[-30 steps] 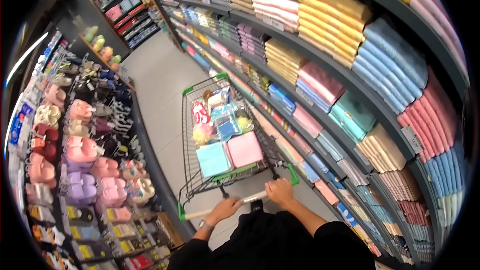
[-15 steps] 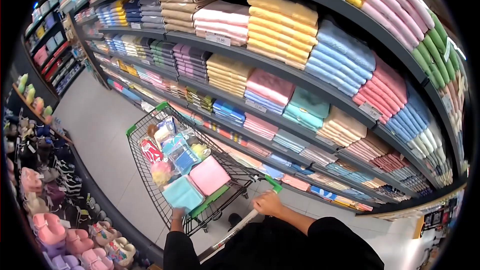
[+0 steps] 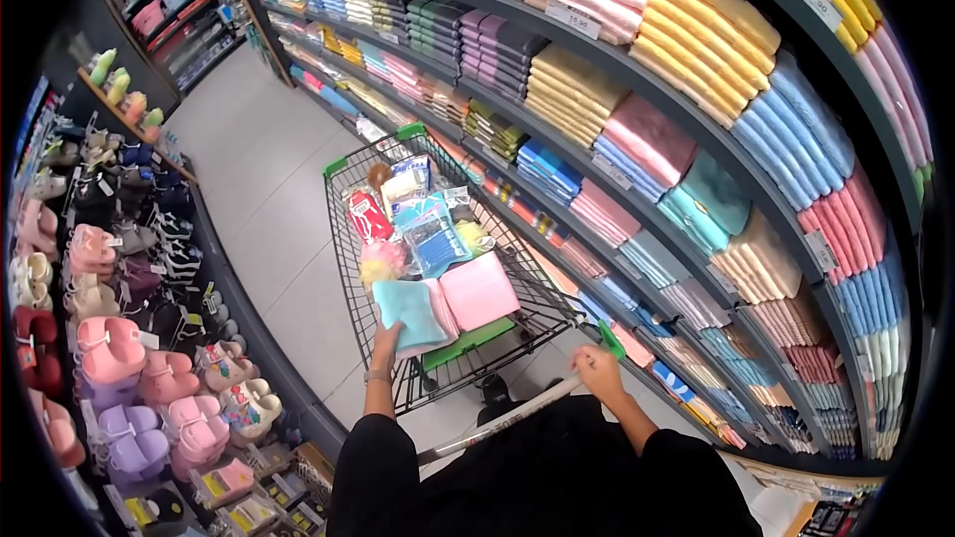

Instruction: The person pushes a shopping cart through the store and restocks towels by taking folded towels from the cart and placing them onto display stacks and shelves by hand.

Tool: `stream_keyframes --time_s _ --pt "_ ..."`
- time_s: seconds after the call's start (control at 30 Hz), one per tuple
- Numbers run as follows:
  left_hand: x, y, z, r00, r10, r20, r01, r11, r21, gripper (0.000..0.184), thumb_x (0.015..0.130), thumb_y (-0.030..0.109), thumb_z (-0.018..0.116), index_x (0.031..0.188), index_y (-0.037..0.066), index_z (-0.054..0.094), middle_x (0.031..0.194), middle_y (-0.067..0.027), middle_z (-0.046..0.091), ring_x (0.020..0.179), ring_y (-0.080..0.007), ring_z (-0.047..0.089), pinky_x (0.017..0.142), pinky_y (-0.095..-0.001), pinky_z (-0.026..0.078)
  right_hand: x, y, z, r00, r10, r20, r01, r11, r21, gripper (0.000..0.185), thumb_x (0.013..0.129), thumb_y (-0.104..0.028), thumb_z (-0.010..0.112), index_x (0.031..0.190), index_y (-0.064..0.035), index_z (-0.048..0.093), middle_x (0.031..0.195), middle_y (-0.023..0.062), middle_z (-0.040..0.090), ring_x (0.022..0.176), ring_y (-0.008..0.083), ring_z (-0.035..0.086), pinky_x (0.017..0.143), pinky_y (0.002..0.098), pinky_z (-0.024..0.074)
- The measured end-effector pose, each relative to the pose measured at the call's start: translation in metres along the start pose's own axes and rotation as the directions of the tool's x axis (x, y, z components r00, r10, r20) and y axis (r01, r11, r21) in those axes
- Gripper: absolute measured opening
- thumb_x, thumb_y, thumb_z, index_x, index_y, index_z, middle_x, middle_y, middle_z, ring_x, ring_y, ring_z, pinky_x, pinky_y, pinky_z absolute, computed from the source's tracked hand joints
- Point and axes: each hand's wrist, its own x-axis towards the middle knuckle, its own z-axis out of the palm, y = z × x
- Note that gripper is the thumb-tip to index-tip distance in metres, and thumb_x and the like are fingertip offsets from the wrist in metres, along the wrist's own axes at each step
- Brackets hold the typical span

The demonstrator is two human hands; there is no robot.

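My left hand (image 3: 386,341) reaches over the near end of the shopping cart (image 3: 430,406) and grips the edge of a folded teal towel (image 3: 406,308). Its thumb lies on top, and the other fingers are hidden beneath. Pale pink folded cloth shows along the teal towel's side. Beside it lies a folded pink towel (image 3: 480,291). My right hand (image 3: 597,370) is wrapped round the cart's handle (image 3: 517,421) near its green end. Farther into the basket are a blue package (image 3: 436,239), a red package (image 3: 369,216) and a pink-and-yellow bath puff (image 3: 382,261).
On the right, long shelves hold stacks of folded towels (image 3: 706,25) with price tags. To the left stands a display of clogs and slippers (image 3: 109,346). A tiled aisle (image 3: 244,129) runs ahead between them, with more shelving (image 3: 169,0) at its far end.
My view has turned, so the cart sits farther right. My left hand has moved onto the teal towel and taken hold; pink cloth now shows beside it. My right hand stays on the handle.
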Motion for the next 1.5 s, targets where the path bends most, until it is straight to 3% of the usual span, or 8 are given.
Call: stream_keyframes --time_s 0.17,0.37,0.43,0.7,0.9,1.03,1.3,1.5 --pt "-0.059 0.109 0.038 0.982 0.018 0.187 -0.032 0.997 0.069 0.053 0.078 0.006 0.058 0.129 -0.005 0.047 0.113 -0.0114 0.058 0.101 -0.0199 0.057 0.091 -0.0312 0.046 0.032 -0.019 -0.011 1.000 0.017 0.006 -0.018 0.957 0.289 0.023 0.097 -0.016 0.053 0.089 0.0029 0.063 0.086 0.0070 0.070 0.078 0.0162 0.066 0.074 0.0293 0.0511" --pt "-0.123 0.204 0.116 0.783 -0.065 0.618 -0.115 0.962 0.247 0.066 0.081 0.014 0.070 0.138 -0.003 0.043 0.125 -0.0086 0.056 0.112 -0.0173 0.053 0.097 -0.0303 0.043 0.089 -0.052 -0.052 0.949 0.001 0.316 -0.167 0.851 0.498 0.062 0.098 -0.034 0.056 0.145 -0.0009 0.033 0.143 0.0150 0.046 0.134 0.0238 0.043 0.111 0.0376 0.0341" --pt "-0.128 0.218 0.146 0.648 -0.134 0.750 -0.132 0.950 0.284 0.064 0.082 0.013 0.069 0.138 -0.002 0.044 0.128 -0.0088 0.055 0.114 -0.0169 0.052 0.098 -0.0302 0.043 0.093 -0.065 -0.065 0.901 -0.029 0.433 -0.221 0.827 0.517 0.077 0.093 -0.050 0.057 0.147 -0.0019 0.031 0.142 0.0158 0.046 0.131 0.0278 0.045 0.109 0.0402 0.0360" --pt "-0.126 0.245 0.286 0.345 -0.273 0.898 -0.414 0.814 0.407 0.057 0.086 0.017 0.068 0.136 -0.001 0.046 0.127 -0.0080 0.056 0.118 -0.0170 0.050 0.102 -0.0296 0.039 0.064 -0.024 -0.130 0.804 0.163 0.572 -0.495 0.717 0.491 0.061 0.087 -0.035 0.070 0.133 0.0012 0.051 0.126 0.0149 0.058 0.113 0.0224 0.057 0.096 0.0336 0.0456" --pt "-0.124 0.214 0.372 0.589 -0.033 0.807 0.155 0.985 -0.073 0.053 0.088 0.021 0.068 0.134 0.003 0.048 0.124 -0.0087 0.056 0.116 -0.0192 0.053 0.100 -0.0332 0.043 0.041 0.005 -0.212 0.862 0.383 0.333 -0.458 0.305 0.835 0.054 0.090 -0.024 0.066 0.133 0.0014 0.047 0.123 0.0149 0.058 0.113 0.0255 0.058 0.096 0.0364 0.0477" --pt "-0.131 0.179 0.418 0.677 -0.087 0.731 0.121 0.993 0.006 0.062 0.086 0.024 0.071 0.136 -0.002 0.043 0.127 -0.0109 0.055 0.114 -0.0199 0.055 0.099 -0.0325 0.044 0.035 0.028 -0.227 0.923 0.362 0.132 -0.184 0.113 0.976 0.057 0.090 -0.021 0.066 0.136 0.0001 0.040 0.132 0.0158 0.050 0.123 0.0270 0.050 0.105 0.0402 0.0404" --pt "-0.144 0.227 0.455 0.646 -0.165 0.746 -0.120 0.943 0.312 0.051 0.087 0.023 0.069 0.127 -0.004 0.054 0.110 -0.0094 0.063 0.098 -0.0149 0.060 0.085 -0.0270 0.048 0.017 0.077 -0.280 0.907 -0.079 0.414 -0.421 -0.154 0.894 0.080 0.088 -0.056 0.057 0.140 0.0029 0.041 0.134 0.0157 0.053 0.122 0.0288 0.052 0.104 0.0409 0.0373" --pt "-0.120 0.245 0.509 0.304 -0.165 0.938 -0.636 0.698 0.329 0.048 0.090 0.031 0.066 0.123 -0.002 0.058 0.115 -0.0130 0.064 0.104 -0.0174 0.058 0.089 -0.0308 0.047 0.006 0.066 -0.266 0.860 0.395 0.323 -0.440 0.254 0.862 0.055 0.085 -0.014 0.069 0.133 0.0031 0.048 0.119 0.0164 0.062 0.107 0.0292 0.062 0.092 0.0398 0.0511"
